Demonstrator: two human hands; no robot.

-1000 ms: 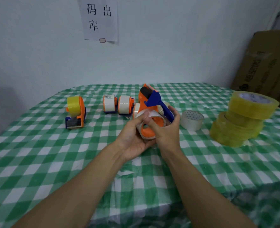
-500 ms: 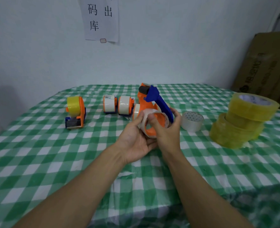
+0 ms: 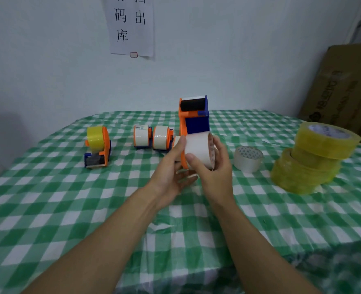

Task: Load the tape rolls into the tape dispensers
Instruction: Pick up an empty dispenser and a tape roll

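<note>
An orange and blue tape dispenser (image 3: pixel 193 117) stands upright above the table centre, black roller at its top. A whitish tape roll (image 3: pixel 197 148) sits on its wheel. My left hand (image 3: pixel 171 172) supports the dispenser from the left and below, thumb against the roll. My right hand (image 3: pixel 213 168) wraps the roll from the right, thumb on its front. A loose clear roll (image 3: pixel 248 158) lies to the right. A stack of yellow rolls (image 3: pixel 311 158) stands at the far right.
Three loaded dispensers stand behind: one with yellow tape (image 3: pixel 98 146) at left, two with white tape (image 3: pixel 142 135) (image 3: pixel 162 137) near the centre. The green checked tablecloth (image 3: pixel 69 198) covers the table. A cardboard box (image 3: pixel 345 92) leans at the back right; a paper sign (image 3: pixel 132 26) hangs on the wall.
Both hands have turned the dispenser from side-on to upright, facing me, roller now on top. The tape roll's outer face now points at me rather than its open core.
</note>
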